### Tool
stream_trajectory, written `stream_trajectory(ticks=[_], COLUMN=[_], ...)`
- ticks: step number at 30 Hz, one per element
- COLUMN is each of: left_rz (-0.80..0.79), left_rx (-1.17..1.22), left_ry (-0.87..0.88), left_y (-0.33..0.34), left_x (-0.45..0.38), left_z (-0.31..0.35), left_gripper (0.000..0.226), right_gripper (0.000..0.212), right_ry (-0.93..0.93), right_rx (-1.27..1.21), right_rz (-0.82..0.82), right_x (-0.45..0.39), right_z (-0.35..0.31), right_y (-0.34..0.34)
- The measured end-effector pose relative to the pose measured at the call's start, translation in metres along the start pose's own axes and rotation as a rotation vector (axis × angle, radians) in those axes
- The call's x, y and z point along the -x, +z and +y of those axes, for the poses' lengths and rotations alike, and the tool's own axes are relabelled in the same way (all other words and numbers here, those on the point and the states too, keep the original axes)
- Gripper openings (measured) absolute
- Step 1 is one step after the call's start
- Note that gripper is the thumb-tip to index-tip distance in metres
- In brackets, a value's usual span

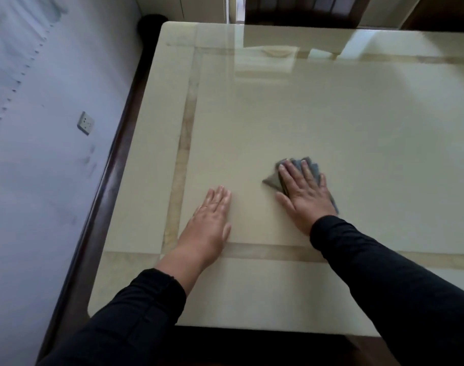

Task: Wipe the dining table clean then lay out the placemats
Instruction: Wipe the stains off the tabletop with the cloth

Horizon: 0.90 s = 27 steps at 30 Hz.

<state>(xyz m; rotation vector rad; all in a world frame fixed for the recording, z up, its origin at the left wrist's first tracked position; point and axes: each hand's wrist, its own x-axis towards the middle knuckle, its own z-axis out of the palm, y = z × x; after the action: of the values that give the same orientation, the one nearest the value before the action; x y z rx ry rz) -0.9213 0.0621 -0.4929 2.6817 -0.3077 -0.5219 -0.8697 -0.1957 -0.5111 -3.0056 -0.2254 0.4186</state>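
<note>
Just 1 view: a wide-angle head cam, looking fwd and steeply down from above the near edge of the dining table (331, 122), close enough that both sleeved arms enter from the bottom of the frame and the tabletop fills the centre and right. The left hand (208, 223) and right hand (304, 196) sit lower centre; the wall (40, 128) runs down the left side, bent by the lens, w/ the table's far edge near the top.
</note>
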Motion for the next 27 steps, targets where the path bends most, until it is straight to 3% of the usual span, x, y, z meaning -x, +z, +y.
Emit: stream_trajectory(ticks=[2, 3, 6, 8, 10, 13, 15, 17, 20, 24, 27], left_rz=[-0.026, -0.034, 0.041, 0.150, 0.252, 0.339, 0.376, 0.405, 0.357, 0.226, 0.210], left_rx=[0.011, 0.025, 0.144, 0.274, 0.406, 0.502, 0.580, 0.659, 0.680, 0.656, 0.621], left_ry=[0.012, 0.016, 0.037, 0.020, -0.057, -0.147, -0.210, -0.272, -0.257, -0.161, -0.161], left_y=[0.000, 0.001, -0.001, -0.009, -0.022, -0.035, -0.035, -0.031, -0.027, -0.032, -0.036], left_x=[-0.002, -0.004, -0.005, -0.003, 0.002, 0.007, 0.006, 0.005, 0.010, 0.014, 0.024], left_z=[-0.004, -0.004, -0.006, -0.009, -0.013, -0.023, -0.035, -0.046, -0.057, -0.072, -0.082], left_gripper=[0.075, 0.076, 0.076, 0.069, 0.060, 0.056, 0.054, 0.053, 0.058, 0.066, 0.068], right_gripper=[0.073, 0.074, 0.072, 0.070, 0.069, 0.069, 0.070, 0.074, 0.074, 0.068, 0.068], right_ry=[0.202, 0.206, -0.107, -0.299, -0.360, -0.149, 0.071, 0.159, -0.125, -0.473, -0.306], right_rx=[-0.077, -0.080, -0.020, -0.001, 0.039, 0.034, -0.021, -0.052, -0.034, 0.046, 0.055], right_rz=[0.012, 0.016, 0.051, 0.033, 0.005, 0.010, 0.021, 0.023, 0.018, -0.001, 0.001], right_x=[-0.023, -0.023, 0.016, 0.041, 0.043, 0.012, -0.015, -0.028, -0.003, 0.024, -0.001], right_z=[-0.031, -0.050, -0.092, -0.082, -0.057, -0.039, -0.056, -0.093, -0.143, -0.119, -0.098], right_y=[-0.003, -0.001, 0.018, 0.024, 0.023, 0.011, 0.005, 0.004, 0.016, 0.024, 0.013])
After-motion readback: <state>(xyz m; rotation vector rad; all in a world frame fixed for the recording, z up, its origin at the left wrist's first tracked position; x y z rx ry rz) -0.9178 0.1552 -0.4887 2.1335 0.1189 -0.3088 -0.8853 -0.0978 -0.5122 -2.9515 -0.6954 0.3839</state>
